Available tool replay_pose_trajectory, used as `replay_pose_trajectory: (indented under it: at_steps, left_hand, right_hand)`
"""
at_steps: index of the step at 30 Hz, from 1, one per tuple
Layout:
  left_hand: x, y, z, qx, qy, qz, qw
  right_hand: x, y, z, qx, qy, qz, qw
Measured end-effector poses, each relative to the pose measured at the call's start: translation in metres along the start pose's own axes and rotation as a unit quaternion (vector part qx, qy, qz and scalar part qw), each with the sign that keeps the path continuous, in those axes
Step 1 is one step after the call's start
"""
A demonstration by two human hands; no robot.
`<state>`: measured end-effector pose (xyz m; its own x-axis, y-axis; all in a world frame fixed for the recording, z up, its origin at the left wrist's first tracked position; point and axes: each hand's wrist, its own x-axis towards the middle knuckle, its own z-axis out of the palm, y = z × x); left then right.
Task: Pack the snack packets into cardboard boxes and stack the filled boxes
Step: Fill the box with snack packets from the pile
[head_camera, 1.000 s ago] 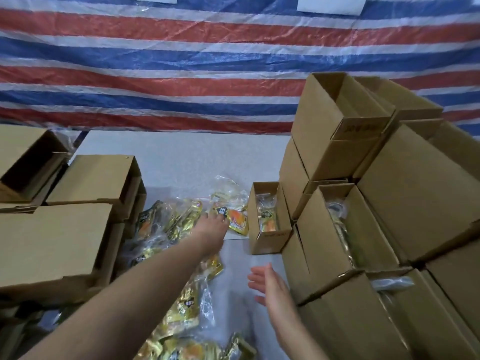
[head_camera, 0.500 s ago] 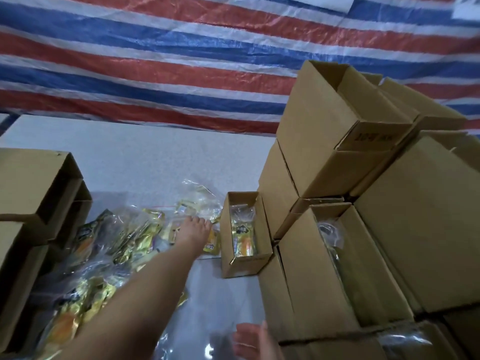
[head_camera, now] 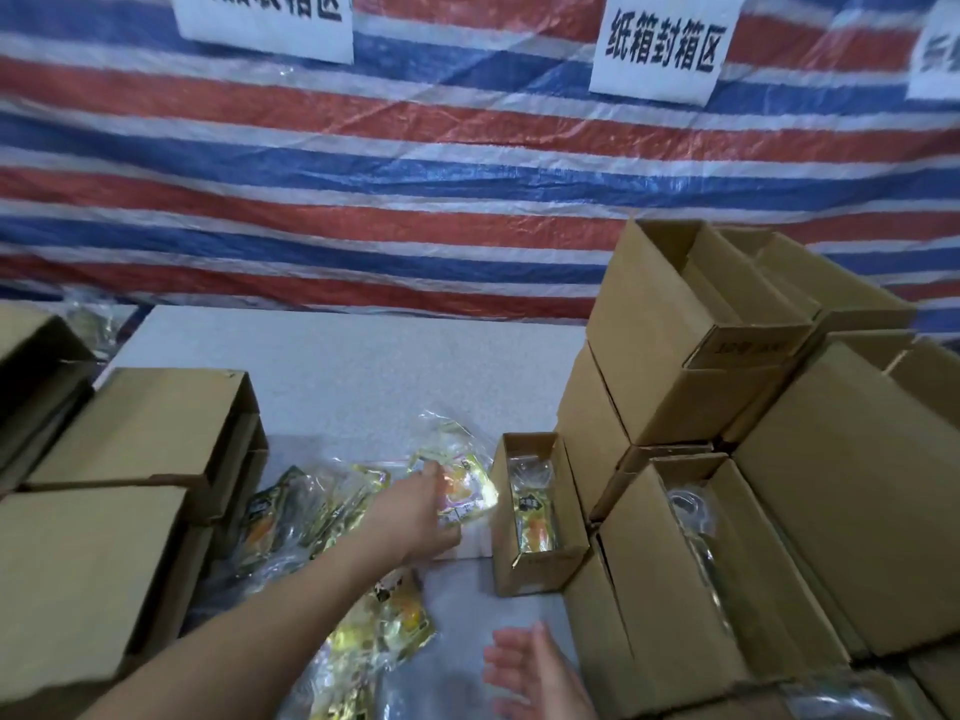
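A small open cardboard box [head_camera: 535, 571] stands on the grey table, with one snack packet [head_camera: 534, 517] lying inside it. Just left of the box, my left hand [head_camera: 415, 517] grips a yellow and clear snack packet [head_camera: 465, 488], lifted slightly off the table. More shiny packets [head_camera: 291, 517] lie in a loose pile under and left of my forearm, and others [head_camera: 384, 631] lie nearer to me. My right hand [head_camera: 535, 672] hovers low in front of the box, fingers straight, holding nothing.
A tall stack of open cardboard boxes [head_camera: 727, 407] fills the right side, some holding packets. Closed and open boxes [head_camera: 140, 428] are stacked at the left. The bare grey table [head_camera: 363, 366] runs back to a striped tarp wall [head_camera: 415, 174] with paper signs.
My left hand has closed on a packet from the pile and raised it toward the small box. The camera has tilted up, showing the signs. My right hand stays low.
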<state>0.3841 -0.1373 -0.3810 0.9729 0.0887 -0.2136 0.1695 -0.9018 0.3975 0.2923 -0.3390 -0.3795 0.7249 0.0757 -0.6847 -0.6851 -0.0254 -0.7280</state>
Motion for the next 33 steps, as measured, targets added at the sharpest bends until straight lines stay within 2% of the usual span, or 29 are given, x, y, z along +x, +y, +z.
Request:
replay_pose_trajectory:
  at_steps: [3, 5, 8, 10, 14, 15, 18, 20, 23, 27, 30, 33]
  left_hand:
    - [-0.044, 0.018, -0.053, -0.15, 0.053, 0.009, 0.987]
    - [-0.076, 0.033, -0.086, -0.228, 0.076, 0.03, 0.97]
    - [-0.126, 0.055, -0.123, -0.305, 0.111, 0.05, 0.944]
    - [-0.156, 0.066, -0.14, -0.336, 0.142, 0.056, 0.929]
    - [-0.202, 0.081, -0.158, -0.327, 0.183, 0.044, 0.926]
    - [-0.211, 0.084, -0.159, -0.302, 0.195, 0.043, 0.932]
    - [-0.233, 0.091, -0.16, -0.133, 0.265, 0.014, 0.955]
    - [-0.242, 0.091, -0.16, -0.1, 0.266, -0.001, 0.959]
    - [-0.251, 0.093, -0.153, -0.114, 0.232, 0.016, 0.966]
    - [-0.273, 0.084, -0.138, -0.24, 0.217, 0.045, 0.945]
    - [-0.287, 0.06, -0.12, -0.296, 0.193, 0.012, 0.935]
    - [-0.305, 0.028, -0.089, -0.276, 0.141, -0.029, 0.95]
  right_hand:
    - [-0.019, -0.031, 0.024, 0.003, -0.033, -0.084, 0.996]
    - [-0.035, -0.055, 0.039, 0.062, -0.08, -0.13, 0.986]
    - [-0.07, -0.091, 0.056, 0.144, -0.17, -0.178, 0.958]
    - [-0.095, -0.11, 0.069, 0.178, -0.202, -0.211, 0.94]
    - [-0.144, -0.122, 0.094, 0.178, -0.272, -0.23, 0.917]
    - [-0.153, -0.122, 0.097, 0.172, -0.298, -0.234, 0.91]
    - [-0.172, -0.117, 0.097, 0.168, -0.332, -0.233, 0.899]
    - [-0.183, -0.112, 0.093, 0.155, -0.337, -0.238, 0.898]
    - [-0.193, -0.103, 0.084, 0.123, -0.293, -0.249, 0.915]
    - [-0.198, -0.091, 0.061, 0.119, -0.242, -0.27, 0.924]
    - [-0.198, -0.082, 0.037, 0.131, -0.205, -0.276, 0.93]
    - [-0.194, -0.066, 0.017, 0.116, -0.174, -0.279, 0.937]
